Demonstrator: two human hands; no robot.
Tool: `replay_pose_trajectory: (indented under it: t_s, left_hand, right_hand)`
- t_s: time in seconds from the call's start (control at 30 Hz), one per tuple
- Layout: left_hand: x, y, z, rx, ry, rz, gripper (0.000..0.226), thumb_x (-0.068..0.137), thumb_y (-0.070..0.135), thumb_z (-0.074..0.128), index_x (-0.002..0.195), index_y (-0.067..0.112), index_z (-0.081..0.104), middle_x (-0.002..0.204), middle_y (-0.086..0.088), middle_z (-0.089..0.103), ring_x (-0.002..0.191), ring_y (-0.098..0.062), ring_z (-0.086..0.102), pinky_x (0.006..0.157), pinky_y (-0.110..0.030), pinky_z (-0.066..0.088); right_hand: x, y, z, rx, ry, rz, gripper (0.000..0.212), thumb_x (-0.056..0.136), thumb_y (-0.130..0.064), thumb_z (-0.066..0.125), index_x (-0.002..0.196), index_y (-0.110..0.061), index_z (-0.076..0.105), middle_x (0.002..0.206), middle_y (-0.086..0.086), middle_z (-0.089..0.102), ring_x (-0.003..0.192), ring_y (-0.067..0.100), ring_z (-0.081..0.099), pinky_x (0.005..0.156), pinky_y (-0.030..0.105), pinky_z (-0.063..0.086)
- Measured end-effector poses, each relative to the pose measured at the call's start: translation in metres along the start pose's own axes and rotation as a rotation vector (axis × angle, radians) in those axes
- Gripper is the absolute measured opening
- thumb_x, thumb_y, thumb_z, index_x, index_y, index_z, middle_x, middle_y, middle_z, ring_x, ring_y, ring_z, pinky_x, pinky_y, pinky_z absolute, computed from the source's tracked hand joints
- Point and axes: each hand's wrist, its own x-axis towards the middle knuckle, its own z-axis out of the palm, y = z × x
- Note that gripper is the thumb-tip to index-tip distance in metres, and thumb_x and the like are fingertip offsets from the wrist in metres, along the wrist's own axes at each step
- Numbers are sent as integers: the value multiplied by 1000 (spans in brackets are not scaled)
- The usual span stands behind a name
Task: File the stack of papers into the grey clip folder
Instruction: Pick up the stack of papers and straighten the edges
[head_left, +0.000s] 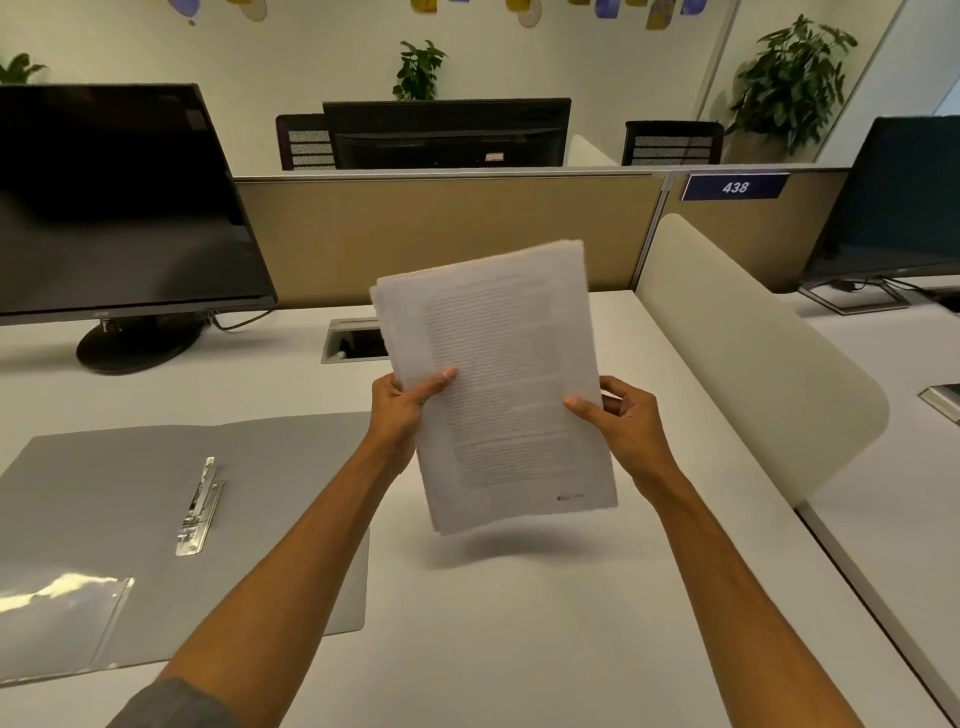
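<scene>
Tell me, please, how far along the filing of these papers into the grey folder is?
Done: the grey clip folder lies open on the desk, its metal clip exposed. In hand: the left hand and right hand hold the stack of papers above the desk. Left: fixing the papers under the clip and closing the folder.

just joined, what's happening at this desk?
A person is filing papers. Both hands, the left hand and the right hand, hold a stack of printed papers by its side edges, lifted above the white desk. The grey clip folder lies open on the desk to the left, its metal clip bare with no sheets on it. Nothing is filed yet.
</scene>
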Motion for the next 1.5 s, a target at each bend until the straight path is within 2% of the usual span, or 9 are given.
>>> replay_pose_trajectory:
  t_s: [0.1,0.27,0.4,0.73,0.93,1.0,1.17,1.33,1.5]
  left_hand:
    - [1,-7,-4,-163,66,-59,37,70,24,75,106,18,65,115,-9,67,105,-30,64,86,-49,55]
    - [-2,-30,-6,-362,151,-161,44,70,17,76,112,15,64,123,-14,64,113,-35,60,89,-52,53]
    - [-7,-41,-5,-506,146,-207,74,62,21,84,130,13,54,131,-15,59,119,-38,56,94,-59,48]
    - [11,-14,-41,-312,240,-209,51,76,0,70,123,10,56,123,-10,63,107,-28,61,79,-39,57]
    - [23,14,-72,467,-60,-226,43,77,14,74,118,17,61,119,-5,62,109,-29,57,96,-47,46]
    - [21,12,-66,561,-132,-202,40,78,15,73,116,18,60,117,-5,62,107,-26,58,98,-50,45]
    - [12,-17,-56,480,-75,-100,36,83,11,68,117,17,60,106,3,65,96,-17,63,93,-48,50]
    - [-11,-60,-62,369,19,-202,32,74,1,74,103,13,64,96,5,67,97,-24,63,94,-44,50]
    - [-16,-70,-63,340,61,-203,45,74,8,76,117,8,62,111,-8,66,104,-27,61,97,-45,49]
  right_hand:
    - [-11,9,-5,65,35,66,25,78,-21,74,102,-21,68,96,-3,75,78,22,72,63,27,59]
    - [-25,26,10,473,57,228,33,76,-12,71,109,-15,67,109,10,72,96,31,67,78,39,59]
    - [-37,30,32,688,41,239,44,77,-4,68,119,-14,62,120,8,68,111,27,64,88,39,57]
    - [-29,22,29,357,87,136,33,73,-8,73,102,-22,68,110,3,72,105,24,67,89,43,56]
    - [-18,14,-2,61,77,52,22,83,-12,69,98,-29,67,101,-8,72,87,12,71,73,30,60]
    - [-19,17,-4,-32,67,40,18,85,-17,68,97,-30,65,99,-8,71,85,14,71,71,30,60]
    - [-27,38,0,-40,110,21,13,86,-19,67,91,-30,67,94,-7,72,85,14,71,71,29,60]
    - [-42,81,7,-58,103,133,21,81,-19,73,101,-19,68,98,0,72,93,13,69,75,25,58]
    - [-48,86,7,-29,116,129,15,83,-17,71,95,-26,67,95,-7,70,88,6,66,66,14,55]
